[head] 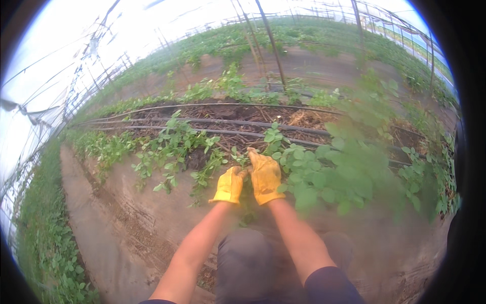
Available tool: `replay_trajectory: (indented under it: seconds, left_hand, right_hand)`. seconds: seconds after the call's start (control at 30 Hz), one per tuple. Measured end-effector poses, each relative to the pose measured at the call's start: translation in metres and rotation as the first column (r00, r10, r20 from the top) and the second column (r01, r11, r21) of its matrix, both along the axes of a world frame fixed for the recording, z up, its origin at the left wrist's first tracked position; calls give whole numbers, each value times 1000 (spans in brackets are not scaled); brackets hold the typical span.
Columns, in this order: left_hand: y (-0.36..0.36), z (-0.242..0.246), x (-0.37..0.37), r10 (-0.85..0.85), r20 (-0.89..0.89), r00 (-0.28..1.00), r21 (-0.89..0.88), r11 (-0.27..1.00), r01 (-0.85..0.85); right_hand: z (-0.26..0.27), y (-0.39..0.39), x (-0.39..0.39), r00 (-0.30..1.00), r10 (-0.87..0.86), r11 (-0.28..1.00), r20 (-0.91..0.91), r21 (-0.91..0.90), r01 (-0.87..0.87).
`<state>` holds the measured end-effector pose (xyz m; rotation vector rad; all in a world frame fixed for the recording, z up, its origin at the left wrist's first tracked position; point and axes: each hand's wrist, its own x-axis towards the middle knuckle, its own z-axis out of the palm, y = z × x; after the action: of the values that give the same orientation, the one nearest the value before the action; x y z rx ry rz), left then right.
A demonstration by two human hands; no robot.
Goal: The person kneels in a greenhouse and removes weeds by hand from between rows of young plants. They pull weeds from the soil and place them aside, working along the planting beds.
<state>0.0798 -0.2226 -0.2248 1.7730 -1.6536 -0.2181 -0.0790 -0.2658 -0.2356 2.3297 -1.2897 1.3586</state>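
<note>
My left hand [228, 186], in a yellow work glove, reaches to the edge of the planted bed with its fingers curled inward. Close against it is my right hand [265, 176] in a matching glove, its fingers pointing up and left. A small leafy shoot [239, 156] shows just beyond the gloved fingertips. Whether either hand grips its stem is hidden by the gloves. Left of my hands, leafy plants [174, 142] spill over the bed's edge. Larger, blurred foliage [326, 174] stands beside my right hand.
Dark irrigation hoses [235, 122] run across the bed over soil and dry stems [224, 142]. Ground sheeting [102, 228] covers the path. Thin upright poles [271, 45] rise behind the bed. My knee [245, 254] is close below my hands.
</note>
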Motion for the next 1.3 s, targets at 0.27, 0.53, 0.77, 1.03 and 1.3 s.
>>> replay_trajectory:
  seconds: [0.27,0.53,0.77,1.03,1.3]
  left_hand:
    - [-1,-7,7,5,34,999,13,1000,-5]
    - [26,-20,22,-94,-209,973,-156,986,62]
    - [52,0,32,222,-11,975,-263,940,-217]
    - [97,95,-92,-645,543,539,118,693,711]
    - [60,110,-159,-586,764,269,48,468,882]
  right_hand:
    - [23,18,2,996,-53,990,-73,127,62]
    - [73,79,-82,699,509,852,-502,407,-329]
    - [59,126,-187,666,674,646,-319,693,-321]
    - [77,83,-218,963,142,933,-229,356,-53]
    - [54,40,-193,991,134,970,24,201,-136]
